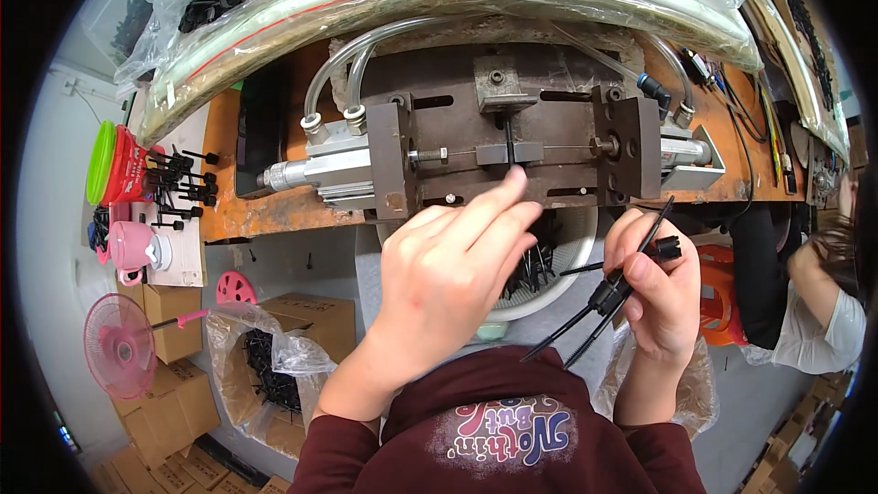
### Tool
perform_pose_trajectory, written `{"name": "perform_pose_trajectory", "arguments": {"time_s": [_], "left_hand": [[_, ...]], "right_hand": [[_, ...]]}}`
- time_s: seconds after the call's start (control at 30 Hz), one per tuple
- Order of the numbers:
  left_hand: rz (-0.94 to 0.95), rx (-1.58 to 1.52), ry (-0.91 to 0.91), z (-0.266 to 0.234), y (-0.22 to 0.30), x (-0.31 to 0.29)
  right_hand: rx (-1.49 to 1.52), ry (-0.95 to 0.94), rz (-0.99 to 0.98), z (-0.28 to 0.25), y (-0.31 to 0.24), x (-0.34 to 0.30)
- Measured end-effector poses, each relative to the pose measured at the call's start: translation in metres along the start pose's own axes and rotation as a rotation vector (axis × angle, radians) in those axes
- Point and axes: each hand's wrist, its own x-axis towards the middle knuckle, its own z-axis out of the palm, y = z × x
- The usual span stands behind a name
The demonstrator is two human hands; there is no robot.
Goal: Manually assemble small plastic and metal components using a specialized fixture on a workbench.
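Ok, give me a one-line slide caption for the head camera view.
Left hand reaches to a black part in a metal press fixture; right hand holds black cable ties.

a small factory workshop: pneumatic press jig [512, 142] on a worn bench [265, 210], cardboard boxes [174, 393] below.

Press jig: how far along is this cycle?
Done: many black ties in the white bowl below. In hand: left hand reaches a tie standing in the jig; right hand holds several more ties. Left: bagged ties in the carton.
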Motion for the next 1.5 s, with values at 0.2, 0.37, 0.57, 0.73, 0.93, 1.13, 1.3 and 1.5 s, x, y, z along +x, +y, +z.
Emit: {"name": "perform_pose_trajectory", "arguments": {"time_s": [0.2,0.37,0.57,0.73,0.93,1.13,1.3,1.5], "left_hand": [[0.11,-0.469,-0.026,-0.014,0.02,-0.004],[0.048,-0.391,0.033,-0.022,0.017,-0.009],[0.043,0.023,0.112,0.0,-0.001,-0.012],[0.007,0.177,0.057,0.012,-0.002,-0.008],[-0.016,0.215,0.017,0.008,0.001,-0.005],[-0.04,0.115,0.05,0.01,0.0,-0.004],[-0.115,-0.419,0.247,0.001,0.025,-0.009],[-0.153,-0.59,0.139,-0.01,0.018,-0.011]], "right_hand": [[0.082,-0.071,0.089,0.007,0.004,0.0],[0.116,0.006,0.079,0.005,0.006,-0.002],[-0.012,0.204,-0.192,-0.003,0.004,-0.008],[-0.045,0.22,-0.289,-0.007,0.005,-0.01],[-0.104,0.33,-0.344,-0.005,0.007,-0.01],[-0.57,0.438,-0.729,0.003,0.016,-0.01],[-1.292,0.065,-1.061,0.01,0.014,-0.015],[-1.253,-0.155,-1.004,0.02,0.02,-0.014]]}}
